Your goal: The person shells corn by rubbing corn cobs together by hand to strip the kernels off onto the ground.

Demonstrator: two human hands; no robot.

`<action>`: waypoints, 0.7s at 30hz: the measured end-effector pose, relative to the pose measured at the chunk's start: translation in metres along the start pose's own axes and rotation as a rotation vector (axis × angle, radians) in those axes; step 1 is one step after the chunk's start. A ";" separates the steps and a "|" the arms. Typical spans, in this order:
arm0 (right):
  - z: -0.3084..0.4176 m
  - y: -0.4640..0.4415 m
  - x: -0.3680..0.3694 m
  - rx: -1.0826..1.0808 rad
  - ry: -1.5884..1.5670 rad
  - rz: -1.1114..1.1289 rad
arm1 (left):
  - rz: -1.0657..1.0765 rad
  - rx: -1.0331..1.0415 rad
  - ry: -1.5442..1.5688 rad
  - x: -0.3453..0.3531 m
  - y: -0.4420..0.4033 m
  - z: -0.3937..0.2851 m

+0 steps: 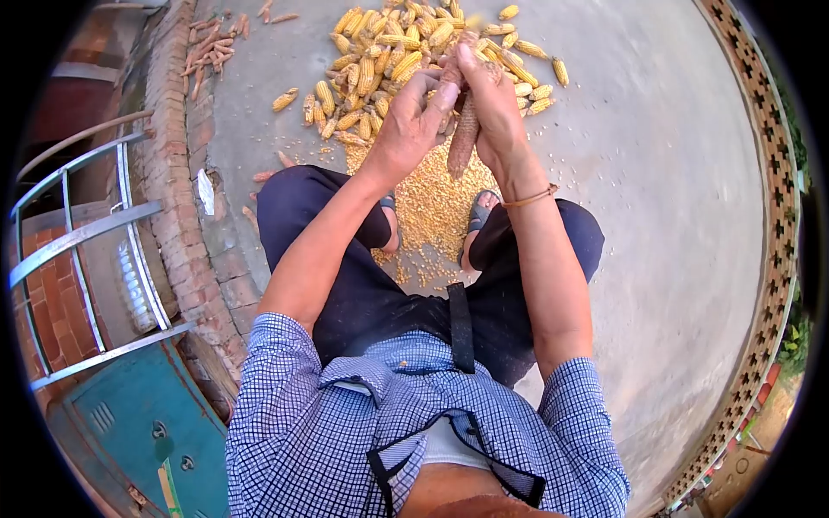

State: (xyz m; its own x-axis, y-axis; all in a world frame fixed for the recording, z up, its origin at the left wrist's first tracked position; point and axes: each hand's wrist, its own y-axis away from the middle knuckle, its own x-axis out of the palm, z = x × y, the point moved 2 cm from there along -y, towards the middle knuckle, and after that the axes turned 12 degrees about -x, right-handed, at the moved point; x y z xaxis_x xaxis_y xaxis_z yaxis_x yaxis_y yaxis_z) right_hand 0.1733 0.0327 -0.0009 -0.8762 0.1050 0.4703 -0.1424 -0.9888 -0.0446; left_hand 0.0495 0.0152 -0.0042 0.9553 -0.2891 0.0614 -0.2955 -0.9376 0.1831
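My left hand [408,125] is closed, its thumb and fingers pressed round a corn cob [452,74] in front of me. Up against it, my right hand [496,112] is also closed, with a reddish, bare corncob [464,142] slanting down along its palm. The fingers of both hands meet and partly hide the cobs, so where one ends and the other begins is hard to make out. Below the hands, loose yellow kernels [423,211] lie spread on the ground between my sandalled feet. Just beyond is a pile of yellow ears of corn [380,65].
Several stripped cobs [210,50] lie at the upper left by a brick edge [177,173]. A metal railing [86,250] and a teal metal panel [147,423] stand on the left. A patterned low wall [777,173] curves along the right of the concrete floor [665,198].
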 end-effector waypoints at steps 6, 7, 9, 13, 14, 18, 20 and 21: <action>0.002 0.004 0.001 0.034 -0.056 0.051 | 0.095 -0.138 0.270 -0.005 0.001 -0.009; 0.001 0.005 0.003 0.051 -0.045 0.027 | 0.044 -0.124 0.251 -0.004 0.001 -0.010; -0.001 0.006 0.007 0.022 -0.027 0.027 | -0.055 -0.094 0.213 0.002 0.002 -0.012; -0.002 0.013 0.016 -0.044 0.128 0.029 | -0.185 0.101 -0.411 0.005 -0.001 -0.010; -0.002 0.013 0.017 -0.035 0.197 0.008 | -0.185 0.153 -0.424 0.010 0.004 -0.008; -0.012 0.014 0.008 -0.152 0.366 -0.223 | -0.171 0.180 -0.438 0.016 0.005 0.003; -0.007 0.010 0.003 -0.055 0.355 -0.207 | -0.149 0.022 -0.386 0.014 0.003 0.007; -0.005 0.010 0.003 -0.038 0.359 -0.205 | -0.138 0.053 -0.350 0.014 0.002 0.009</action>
State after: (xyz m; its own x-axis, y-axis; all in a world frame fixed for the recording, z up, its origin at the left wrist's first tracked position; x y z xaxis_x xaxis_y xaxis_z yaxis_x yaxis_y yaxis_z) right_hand 0.1670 0.0240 -0.0046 -0.9319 0.3365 0.1355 -0.3418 -0.9396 -0.0175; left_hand 0.0620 0.0072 -0.0119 0.9325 -0.1990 -0.3014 -0.1718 -0.9784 0.1146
